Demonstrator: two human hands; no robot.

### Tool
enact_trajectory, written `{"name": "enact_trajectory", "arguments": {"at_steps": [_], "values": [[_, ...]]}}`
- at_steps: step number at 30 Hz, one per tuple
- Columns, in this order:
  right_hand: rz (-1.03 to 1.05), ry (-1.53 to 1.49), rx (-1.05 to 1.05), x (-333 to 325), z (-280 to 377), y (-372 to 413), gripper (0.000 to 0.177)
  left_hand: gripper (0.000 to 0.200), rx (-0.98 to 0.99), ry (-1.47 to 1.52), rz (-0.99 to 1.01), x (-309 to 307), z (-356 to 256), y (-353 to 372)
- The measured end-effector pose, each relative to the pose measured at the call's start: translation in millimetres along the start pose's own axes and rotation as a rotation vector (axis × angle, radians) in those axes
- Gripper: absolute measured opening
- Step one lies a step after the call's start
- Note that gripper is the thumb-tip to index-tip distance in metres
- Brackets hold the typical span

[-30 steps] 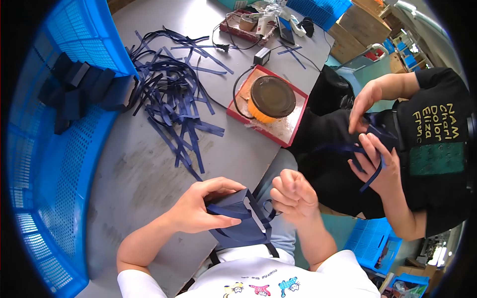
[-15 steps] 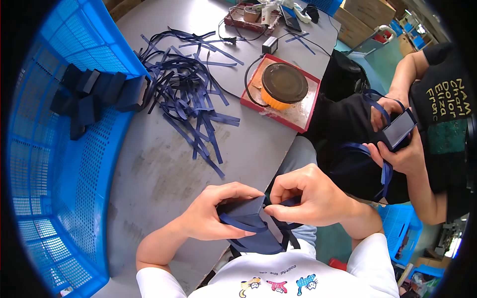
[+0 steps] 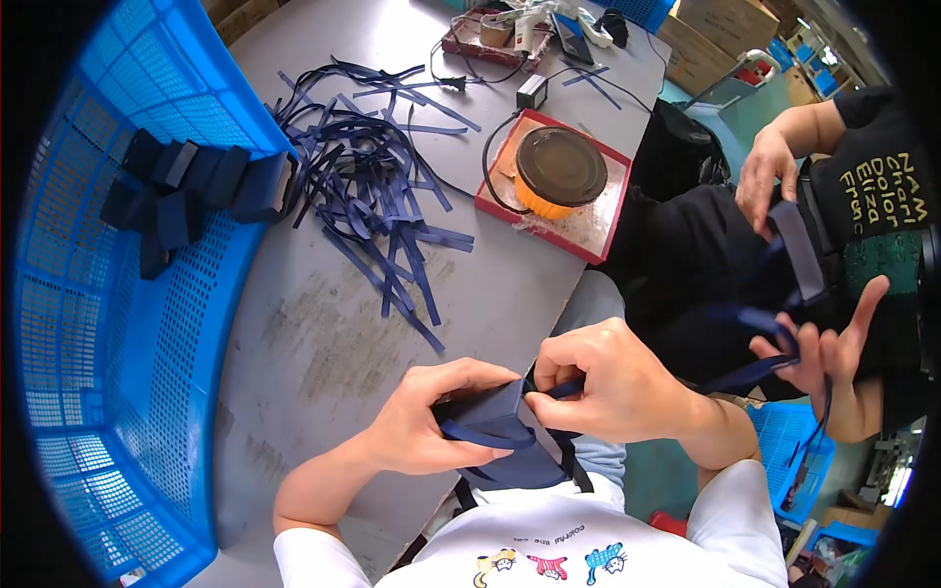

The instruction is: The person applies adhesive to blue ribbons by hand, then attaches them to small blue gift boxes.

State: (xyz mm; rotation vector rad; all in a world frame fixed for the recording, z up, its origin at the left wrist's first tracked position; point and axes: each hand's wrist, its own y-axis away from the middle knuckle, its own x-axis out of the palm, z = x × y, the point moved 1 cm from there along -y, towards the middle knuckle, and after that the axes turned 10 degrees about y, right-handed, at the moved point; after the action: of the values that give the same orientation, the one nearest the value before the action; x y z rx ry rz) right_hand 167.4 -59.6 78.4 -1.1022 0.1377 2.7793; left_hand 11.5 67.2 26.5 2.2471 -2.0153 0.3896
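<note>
A dark navy box [image 3: 492, 410] is held in front of my chest, tilted, with one corner pointing up. My left hand [image 3: 417, 416] wraps round its left side, thumb below and fingers over the top. A navy ribbon [image 3: 487, 437] loops across the box's near face by my left thumb. At the box's right edge, my right hand [image 3: 619, 387] is closed in a pinch on another stretch of navy ribbon [image 3: 566, 390]. Its fingertips touch or nearly touch the box corner. Below lies a further dark navy surface [image 3: 515, 467], partly hidden by the box.
A blue basket [image 3: 147, 367] at left holds several dark boxes [image 3: 176, 216]. Loose navy ribbons [image 3: 377, 186] are heaped on the grey table [image 3: 333, 323]. An orange pot with a dark top [image 3: 561, 167] stands in a red-rimmed tray [image 3: 616, 211]. At right, a co-worker [image 3: 882, 206] handles a ribboned box.
My hands stay almost in place; the box and ribbon shift slightly in them. The co-worker's hands have moved apart, one now lifted open beside trailing ribbon.
</note>
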Motion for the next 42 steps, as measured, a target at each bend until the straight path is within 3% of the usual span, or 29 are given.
{"name": "enact_trajectory", "arguments": {"at_steps": [4,6,8,9,13,16,18,21,22,24,30,35,37,38,39,41,42], "values": [[0.004,0.022,0.000,2,-4,0,0.014,0.052,-0.023,-0.007,-0.003,1,6,1],[0.146,-0.016,0.100,0,-5,-3,0.016,0.051,-0.105,0.087,-0.012,0,13,2],[0.258,-0.291,0.228,-3,-10,-4,0.020,0.052,-0.173,0.254,-0.016,-2,16,3],[0.209,-0.413,0.230,1,-17,-4,0.023,0.052,-0.235,0.424,-0.022,-4,18,4],[0.100,-0.446,0.250,0,-20,-3,0.023,0.052,-0.207,0.412,-0.066,-6,20,2],[0.166,-0.298,0.174,-2,-13,-3,0.016,0.051,-0.240,0.381,-0.073,-3,20,3],[0.047,-0.055,0.113,1,-14,-5,0.018,0.051,-0.235,0.384,-0.099,-3,24,2],[0.059,-0.462,0.212,2,-23,-8,0.021,0.050,-0.191,0.382,-0.106,-7,26,4],[-0.046,-0.499,0.193,2,-27,-7,0.023,0.050,-0.193,0.378,-0.125,-7,27,6],[-0.244,-0.284,0.054,4,-31,-6,0.024,0.050,-0.196,0.370,-0.153,-7,26,10],[-0.057,-0.267,0.045,15,-20,2,0.034,0.050,-0.231,0.303,-0.161,0,26,13],[-0.116,-0.029,-0.007,23,-33,1,0.039,0.051,-0.216,0.227,-0.215,6,27,11],[-0.039,-0.618,0.078,27,-44,2,0.039,0.051,-0.169,0.280,-0.144,6,24,10],[-0.036,-0.880,0.216,22,-42,5,0.040,0.051,-0.177,0.295,-0.154,6,24,10],[-0.164,-0.885,0.115,28,-54,5,0.038,0.051,-0.176,0.296,-0.163,7,25,11],[-0.240,-0.833,0.142,25,-54,7,0.039,0.051,-0.229,0.371,-0.199,6,29,11],[-0.287,-0.879,0.115,25,-52,8,0.027,0.052,-0.236,0.365,-0.200,6,31,12]]}}
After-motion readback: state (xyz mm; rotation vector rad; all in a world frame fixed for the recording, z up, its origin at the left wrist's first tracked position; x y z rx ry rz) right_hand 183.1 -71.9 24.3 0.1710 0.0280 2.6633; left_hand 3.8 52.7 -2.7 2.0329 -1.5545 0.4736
